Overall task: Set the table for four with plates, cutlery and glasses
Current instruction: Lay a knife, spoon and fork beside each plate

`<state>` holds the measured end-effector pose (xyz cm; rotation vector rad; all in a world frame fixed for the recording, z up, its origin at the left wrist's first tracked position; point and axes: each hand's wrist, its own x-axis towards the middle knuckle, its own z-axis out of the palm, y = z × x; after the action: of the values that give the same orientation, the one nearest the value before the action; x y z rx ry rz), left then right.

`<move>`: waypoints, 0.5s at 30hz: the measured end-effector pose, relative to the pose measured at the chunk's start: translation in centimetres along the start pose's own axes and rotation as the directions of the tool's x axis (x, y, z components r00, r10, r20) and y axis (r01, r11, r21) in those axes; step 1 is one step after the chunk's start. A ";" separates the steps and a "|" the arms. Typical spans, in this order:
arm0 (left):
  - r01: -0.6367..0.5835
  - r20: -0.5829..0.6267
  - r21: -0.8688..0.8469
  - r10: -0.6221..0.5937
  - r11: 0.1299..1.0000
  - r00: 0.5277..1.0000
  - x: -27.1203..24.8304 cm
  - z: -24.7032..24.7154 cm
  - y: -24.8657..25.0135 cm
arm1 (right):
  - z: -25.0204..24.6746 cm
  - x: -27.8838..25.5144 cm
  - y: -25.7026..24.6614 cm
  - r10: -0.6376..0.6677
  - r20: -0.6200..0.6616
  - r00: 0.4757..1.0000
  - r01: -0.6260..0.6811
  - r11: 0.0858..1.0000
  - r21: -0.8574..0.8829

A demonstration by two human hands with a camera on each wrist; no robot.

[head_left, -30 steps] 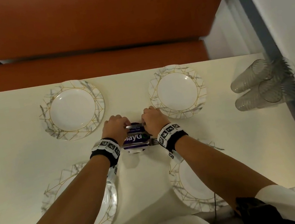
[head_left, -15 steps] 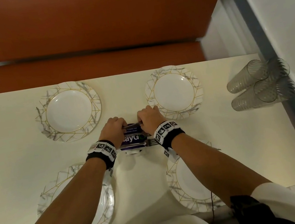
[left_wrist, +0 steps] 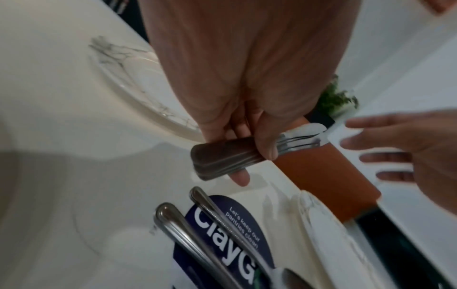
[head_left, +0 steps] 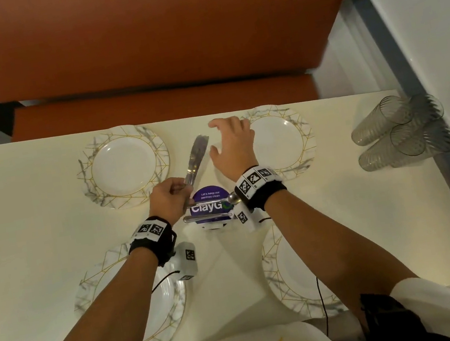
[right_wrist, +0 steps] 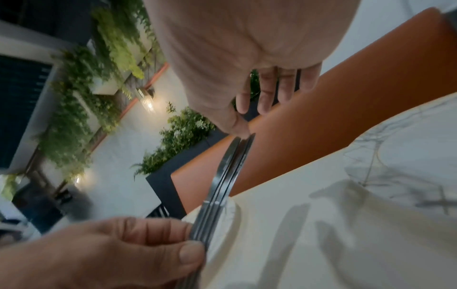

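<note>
Both hands have left the purple sign where they sat together a second ago. Left hand has lifted a bundle of forks clear of the remaining pile; right hand has moved ahead, just beside the fork tips.

Left hand: fingers and thumb curled round the fork handles, tines pointing away from the body. Left wrist view shows several forks stacked flat together; exact count cannot be told.

Right hand: fingers spread and relaxed, holding nothing, palm hovering next to the tines.

Remaining cutlery lies across the purple sign, directly behind the hands, between the two wrists; one spoon bowl shows by the right wristband.

Progress, judged from layout:
- Done: four plates out. Two far ones flank the hands, far left plate and far right plate; two near ones lie partly under the forearms.
- Not done: no cutlery beside any plate yet.
- Not done: glasses lie on their sides, well off to the right of the right hand, untouched.

Likely step in hand: dealing out forks one per plate.
</note>
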<state>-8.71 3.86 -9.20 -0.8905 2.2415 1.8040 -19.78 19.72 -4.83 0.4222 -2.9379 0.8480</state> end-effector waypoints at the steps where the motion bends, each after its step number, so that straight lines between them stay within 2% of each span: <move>1: 0.018 -0.011 -0.057 -0.019 0.998 1.000 -0.5 -0.4 -0.2 | 0.2 -0.5 -0.3 0.054 -0.018 0.998 -0.052 0.994 0.092; 2: 0.034 -0.016 -0.099 -0.036 0.995 0.999 -0.9 -0.7 -0.5 | 0.4 -1.1 -0.5 0.118 0.002 0.993 -0.117 0.975 0.191; 4: 0.054 -0.017 -0.180 -0.058 0.982 0.998 -1.6 -1.3 -1.1 | 1.0 -2.5 -1.1 0.227 0.154 0.962 -0.268 0.901 0.343; 5: 0.059 -0.009 -0.207 -0.062 0.977 0.998 -1.9 -1.5 -1.5 | 1.4 -3.4 -1.5 0.248 0.258 0.934 -0.333 0.865 0.375; 7: 0.058 0.010 -0.232 -0.057 0.971 0.998 -2.8 -1.9 -2.0 | 2.3 -5.0 -2.3 0.210 0.401 0.892 -0.375 0.839 0.394; 10: 0.060 0.037 -0.277 -0.052 0.959 0.998 -4.4 -2.5 -2.5 | 3.7 -7.0 -3.7 0.170 0.437 0.883 -0.360 0.843 0.399; 15: 0.060 0.041 -0.341 -0.049 0.938 0.998 -6.8 -4.1 -3.5 | 4.9 -9.6 -4.6 0.234 0.410 0.882 -0.426 0.770 0.476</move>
<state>-0.33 2.15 -7.97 -0.9581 1.8918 2.2056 -9.21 15.76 -7.80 0.0390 -3.0545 1.8802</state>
